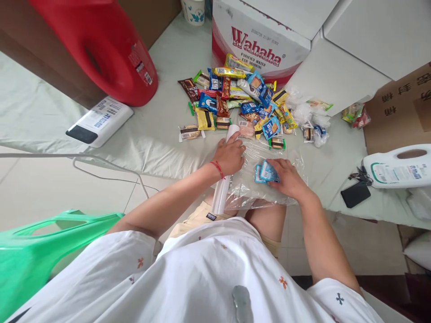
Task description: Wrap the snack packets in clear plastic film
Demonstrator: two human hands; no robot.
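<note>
My left hand, with a red cord at its wrist, is wrapped over a white roll of cling film. Its thumb and fingers lie on either side of the roll, which reaches back toward my lap. Clear film spreads from the roll to the right, over the table edge and my knees. On that film my right hand grips small blue snack packets, two of which show, overlapping. Beyond both hands lies a pile of wrapped snacks in yellow, blue, brown and green.
A Wahaha carton stands behind the pile. Crumpled film-wrapped bundles lie right of it. Farther right are a white jug, keys and a black wallet-like item. Leftward are a red jug, a white device and a green stool.
</note>
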